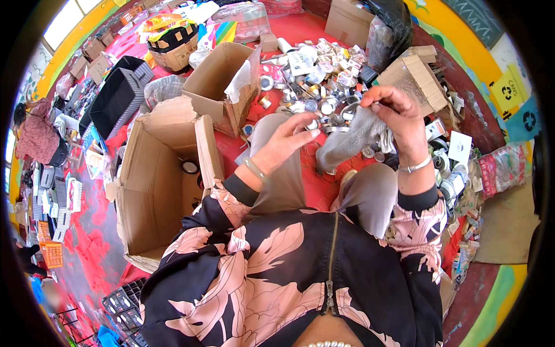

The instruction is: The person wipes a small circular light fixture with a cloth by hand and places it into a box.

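Note:
My right hand (400,110) is raised at the right, its thumb and fingers pinched on the top of a grey, fuzzy, sock-like cloth (347,144). The cloth hangs down to the left, between my knees. My left hand (283,143) is held out beside it, thumb and fingertips closed round a small whitish round piece (313,125), too small to name. In front of both hands spreads a pile of small jars, lids and little boxes (326,78) on the red floor covering.
By my left knee stands an open cardboard box (147,191) with a few round pieces inside. Another open carton (222,81) is beyond it. Black baskets (118,95) are at the left, where a person (41,130) bends over. A tilted carton (411,84) lies at the right.

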